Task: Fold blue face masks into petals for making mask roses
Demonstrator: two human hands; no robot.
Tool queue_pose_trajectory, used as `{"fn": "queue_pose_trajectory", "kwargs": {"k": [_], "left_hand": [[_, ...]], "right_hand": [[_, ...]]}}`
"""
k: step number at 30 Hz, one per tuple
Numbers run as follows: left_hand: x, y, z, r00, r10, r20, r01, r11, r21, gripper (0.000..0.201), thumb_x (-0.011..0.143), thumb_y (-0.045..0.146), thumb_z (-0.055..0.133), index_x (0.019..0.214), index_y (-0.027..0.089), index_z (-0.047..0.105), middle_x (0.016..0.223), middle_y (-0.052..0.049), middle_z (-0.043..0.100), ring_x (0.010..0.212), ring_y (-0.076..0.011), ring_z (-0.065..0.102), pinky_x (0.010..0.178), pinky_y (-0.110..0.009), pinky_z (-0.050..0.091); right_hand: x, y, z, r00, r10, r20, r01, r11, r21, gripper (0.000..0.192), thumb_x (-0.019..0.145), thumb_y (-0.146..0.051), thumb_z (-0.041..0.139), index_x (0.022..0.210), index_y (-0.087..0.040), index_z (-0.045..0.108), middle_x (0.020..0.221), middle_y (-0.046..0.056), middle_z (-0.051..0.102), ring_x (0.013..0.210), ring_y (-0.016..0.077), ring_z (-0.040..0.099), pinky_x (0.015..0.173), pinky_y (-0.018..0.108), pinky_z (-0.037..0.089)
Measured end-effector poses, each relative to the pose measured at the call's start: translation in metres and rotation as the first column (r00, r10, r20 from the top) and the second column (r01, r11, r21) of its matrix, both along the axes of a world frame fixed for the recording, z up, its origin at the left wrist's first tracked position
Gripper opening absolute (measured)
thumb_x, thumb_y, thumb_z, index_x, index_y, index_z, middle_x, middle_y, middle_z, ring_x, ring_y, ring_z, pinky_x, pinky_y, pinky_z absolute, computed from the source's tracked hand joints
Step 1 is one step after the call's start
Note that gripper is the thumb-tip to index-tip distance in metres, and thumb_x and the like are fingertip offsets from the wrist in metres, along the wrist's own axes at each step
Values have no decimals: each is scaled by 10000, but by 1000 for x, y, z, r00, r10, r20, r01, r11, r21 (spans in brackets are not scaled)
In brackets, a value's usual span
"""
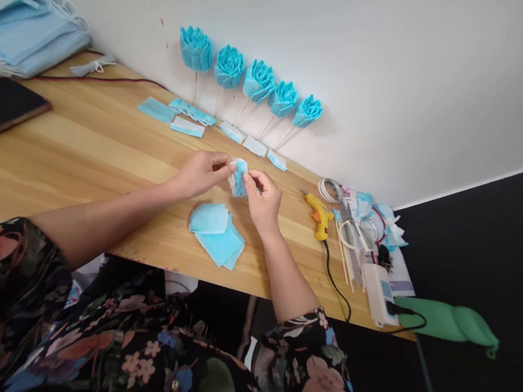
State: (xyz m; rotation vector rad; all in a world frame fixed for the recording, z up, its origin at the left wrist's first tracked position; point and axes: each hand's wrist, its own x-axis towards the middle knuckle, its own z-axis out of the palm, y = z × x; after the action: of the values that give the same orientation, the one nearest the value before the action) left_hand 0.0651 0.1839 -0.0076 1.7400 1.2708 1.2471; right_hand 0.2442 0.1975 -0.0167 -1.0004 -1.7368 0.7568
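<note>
Blue fabric piece: a small light-blue bundle (238, 178) is held just above the wooden surface (100, 159), between both hands, near its far middle.
Left hand: left hand (201, 172) comes in from the left, palm turned down, thumb and forefinger pinching the upper left edge of the bundle.
Right hand: right hand (263, 199) is raised on its wrist, fingers curled, pinching the bundle's right side; the two hands nearly touch.
Doing it well: in my judgement the fold holds best if both pinches stay tight and close to the edge, so the layers do not slip apart.
Nearby: cut blue squares (217, 232) lie just below the hands; finished blue roses (259, 81) lean on the wall; a yellow glue gun (320, 214) lies to the right.
</note>
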Motion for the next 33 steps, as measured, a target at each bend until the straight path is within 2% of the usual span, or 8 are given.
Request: {"fn": "queue_pose_trajectory", "kwargs": {"k": [5, 9, 13, 16, 22, 25, 28, 33], "left_hand": [[-3, 2, 1, 999, 19, 33, -17, 998, -56, 275, 878, 386, 582, 691, 186, 598, 674, -7, 640, 658, -156, 585, 619, -268, 450], [-4, 5, 3, 994, 13, 112, -3, 996, -88, 241, 863, 380, 595, 719, 187, 609, 704, -14, 644, 668, -149, 578, 639, -266, 452], [-6, 5, 9, 949, 108, 298, -104, 994, -31, 224, 901, 393, 567, 803, 195, 601, 681, 3, 597, 632, -130, 538, 644, -261, 451], [-5, -1, 15, 949, 159, 274, -175, 984, 34, 261, 908, 402, 563, 743, 199, 576, 639, 12, 550, 614, -128, 496, 620, -263, 416], [5, -10, 12, 999, -34, -11, 35, 999, 8, 340, 851, 480, 636, 695, 178, 648, 617, 9, 577, 584, -122, 456, 556, -261, 333], [6, -7, 5, 997, -38, -66, 36, 999, -25, 368, 840, 518, 662, 696, 179, 650, 601, 17, 564, 562, -114, 439, 535, -252, 313], [5, -3, 0, 999, -25, -20, 24, 999, -25, 379, 842, 503, 650, 650, 180, 597, 581, 24, 531, 552, -109, 443, 531, -244, 322], [4, -1, 0, 978, -114, 174, 129, 989, -78, 311, 848, 461, 613, 733, 172, 619, 685, -22, 646, 640, -146, 588, 626, -267, 458]], "right_hand": [[3, 2, 4, 998, -49, -38, 45, 995, -86, 252, 878, -437, 614, 880, -206, 712, 826, 12, 718, 762, 153, 639, 742, 279, 518], [3, 4, 5, 985, -45, -166, 13, 981, -191, 278, 842, -469, 641, 872, -200, 705, 784, -4, 695, 718, 137, 609, 694, 264, 508], [3, 8, 3, 962, -104, -251, 32, 961, -274, 318, 805, -505, 659, 859, -193, 688, 734, -18, 652, 668, 121, 566, 626, 248, 482], [3, 9, 2, 959, -138, -248, 65, 958, -280, 346, 792, -530, 670, 871, -193, 690, 766, -8, 671, 686, 125, 574, 625, 247, 485], [0, 4, 0, 983, -79, -163, 46, 980, -194, 332, 837, -532, 657, 854, -203, 702, 785, -5, 694, 720, 136, 603, 672, 256, 496], [-1, 1, -1, 993, -30, -113, 14, 990, -139, 292, 860, -497, 654, 854, -210, 706, 775, -12, 694, 708, 131, 608, 682, 257, 487], [-2, -1, 0, 996, 12, -93, -22, 994, -104, 257, 878, -464, 640, 880, -216, 711, 799, -11, 706, 721, 133, 620, 701, 264, 494], [-2, -3, 2, 998, -28, -52, 23, 995, -97, 270, 875, -467, 628, 857, -207, 700, 780, -2, 698, 713, 139, 613, 703, 270, 498]]}}
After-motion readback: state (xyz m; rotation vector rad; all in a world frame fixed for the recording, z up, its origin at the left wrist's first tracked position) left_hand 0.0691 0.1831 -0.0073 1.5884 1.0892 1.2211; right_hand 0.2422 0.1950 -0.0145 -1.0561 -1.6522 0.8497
